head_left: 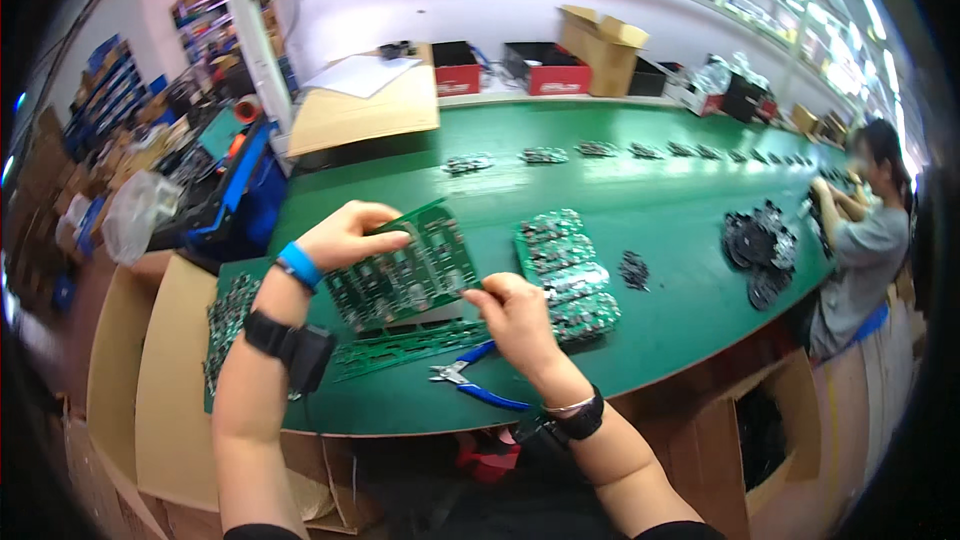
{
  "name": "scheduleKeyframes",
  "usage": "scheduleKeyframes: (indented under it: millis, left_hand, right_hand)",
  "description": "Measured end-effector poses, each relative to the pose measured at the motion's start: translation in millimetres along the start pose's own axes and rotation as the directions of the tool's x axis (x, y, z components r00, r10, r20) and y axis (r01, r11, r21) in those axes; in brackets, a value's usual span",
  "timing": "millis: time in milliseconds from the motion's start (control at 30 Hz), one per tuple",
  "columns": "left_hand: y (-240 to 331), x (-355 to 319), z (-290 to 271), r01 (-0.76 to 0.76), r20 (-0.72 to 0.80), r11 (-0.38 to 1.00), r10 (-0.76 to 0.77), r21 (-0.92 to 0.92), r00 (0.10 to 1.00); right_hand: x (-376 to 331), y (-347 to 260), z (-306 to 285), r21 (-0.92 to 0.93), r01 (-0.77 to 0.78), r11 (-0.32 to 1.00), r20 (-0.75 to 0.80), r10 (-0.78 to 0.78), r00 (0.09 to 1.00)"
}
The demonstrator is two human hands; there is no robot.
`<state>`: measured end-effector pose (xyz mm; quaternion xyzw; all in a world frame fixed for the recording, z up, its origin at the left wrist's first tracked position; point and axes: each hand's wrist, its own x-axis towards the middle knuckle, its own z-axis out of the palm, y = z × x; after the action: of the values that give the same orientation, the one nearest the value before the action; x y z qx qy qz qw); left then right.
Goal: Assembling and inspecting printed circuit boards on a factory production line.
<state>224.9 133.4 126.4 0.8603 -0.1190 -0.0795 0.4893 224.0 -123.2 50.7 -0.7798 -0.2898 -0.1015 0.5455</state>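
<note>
My left hand (352, 238) grips the upper left of a green circuit board panel (425, 265), thumb lying across its face. At the panel's lower right corner, my right hand (518, 320) pinches the edge between thumb and fingers. The panel is tilted above the table and bears several sections of small parts. Beneath it lie thin green board strips (385, 350). Blue-handled side cutters (490, 397) rest below my right hand, jaws apart. A stack of populated circuit boards (565, 265) lies just beyond that hand. More board panels (228, 330) lie left of my left forearm.
Small black parts (633, 270) and a heap of black round parts (760, 245) lie to the right. A row of board clusters (545, 155) runs along the green table (660, 210). Cardboard boxes (160, 370) stand at the front left. A co-worker (865, 240) sits at the right.
</note>
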Motion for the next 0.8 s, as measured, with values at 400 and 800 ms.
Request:
scheduleKeyframes:
  millis: [400, 800]
  left_hand:
    - [-56.2, -10.8, -20.9, 0.003, -0.287, 0.995, 0.025, 0.097, 0.958]
    - [-18.7, -34.1, -5.7, -0.014, -0.286, 0.998, -0.006, -0.066, 0.958]
  right_hand:
    - [-34.0, 10.7, -6.8, 0.071, 0.051, 0.996, 0.222, -0.066, 0.973]
    - [-68.8, -17.2, -87.7, -0.177, 0.187, 0.966, 0.193, -0.153, 0.969]
